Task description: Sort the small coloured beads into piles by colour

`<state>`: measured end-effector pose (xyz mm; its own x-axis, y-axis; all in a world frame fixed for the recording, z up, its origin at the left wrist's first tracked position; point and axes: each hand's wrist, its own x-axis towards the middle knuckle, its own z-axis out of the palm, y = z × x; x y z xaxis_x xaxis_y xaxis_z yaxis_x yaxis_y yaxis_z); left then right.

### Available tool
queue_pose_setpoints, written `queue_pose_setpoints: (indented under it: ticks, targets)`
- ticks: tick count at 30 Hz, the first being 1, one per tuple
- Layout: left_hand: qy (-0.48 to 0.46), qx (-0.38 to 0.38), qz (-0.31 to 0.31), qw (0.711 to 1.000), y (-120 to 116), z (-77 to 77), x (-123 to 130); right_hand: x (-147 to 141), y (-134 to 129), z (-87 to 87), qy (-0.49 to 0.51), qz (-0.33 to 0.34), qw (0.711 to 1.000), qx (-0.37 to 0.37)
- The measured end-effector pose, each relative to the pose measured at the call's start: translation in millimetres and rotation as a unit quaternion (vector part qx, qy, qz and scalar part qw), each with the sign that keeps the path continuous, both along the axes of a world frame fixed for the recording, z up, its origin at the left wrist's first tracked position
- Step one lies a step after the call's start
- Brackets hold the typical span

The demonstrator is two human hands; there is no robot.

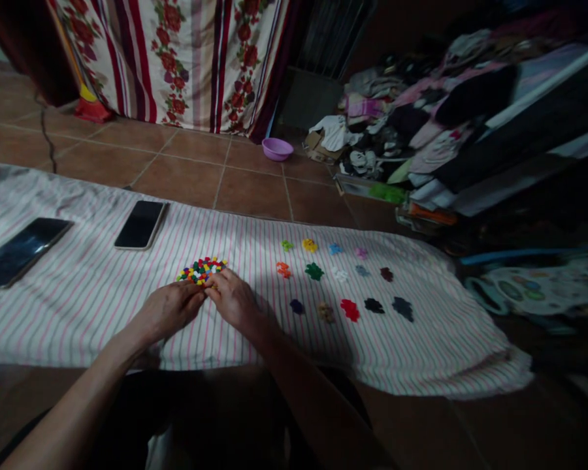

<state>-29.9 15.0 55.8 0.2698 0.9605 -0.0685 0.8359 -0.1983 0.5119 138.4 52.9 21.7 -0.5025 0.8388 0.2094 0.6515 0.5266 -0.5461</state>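
Note:
A mixed pile of small coloured pieces (202, 269), too small to name exactly, lies on the striped cloth. At its near edge, my left hand (170, 310) has its fingers bent and drawn together. My right hand (234, 300) meets it from the right, fingertips curled down at the pile. Both sets of fingertips are close together or touching, and anything between them is hidden. To the right, pieces sorted by colour form small heaps in rows, among them yellow pieces (310, 245), orange pieces (283, 269), dark green pieces (314, 271), red pieces (349, 310) and black pieces (374, 305).
Two phones rest on the cloth at left: a larger phone (22, 251) and a smaller phone (141, 225). Beyond the covered surface (445, 352), a purple basin (277, 149) sits on the tiled floor. A floral curtain (186, 65) hangs behind; piled clothes (421, 111) fill the right.

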Motion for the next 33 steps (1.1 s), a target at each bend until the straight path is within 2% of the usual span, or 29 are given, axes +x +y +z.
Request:
queue_pose_setpoints:
  ticks: [6, 14, 19, 23, 27, 30, 33]
  targets:
    - [0.015, 0.001, -0.008, 1.0, 1.8, 4.6, 1.8, 2.8, -3.8, 7.0, 0.009, 0.013, 1.0, 0.002]
    - [0.027, 0.012, 0.002, 1.0, 2.3, -6.1, -2.1, 5.4, -6.8, 11.5, 0.048, 0.04, 0.998, 0.0]
    - [0.044, 0.001, -0.007, 0.999, 2.4, -2.2, 1.6, 17.5, -7.6, 14.7, 0.095, 0.04, 0.995, 0.005]
    - [0.059, 0.004, -0.007, 0.998, 3.4, 7.3, 5.2, 35.3, -3.3, 19.1, 0.146, 0.002, 0.989, -0.001]
    - [0.052, 0.023, 0.029, 0.998, 5.6, 10.4, 6.2, 58.9, 4.3, 20.3, 0.165, -0.053, 0.985, 0.001]
    - [0.055, 0.082, 0.05, 0.994, 6.7, 7.9, 7.0, 81.6, 4.8, 20.7, 0.172, -0.084, 0.981, 0.012]
    - [0.058, 0.15, 0.042, 0.986, 7.6, 5.3, 8.9, 108.5, -1.7, 21.0, 0.169, -0.131, 0.976, 0.041]
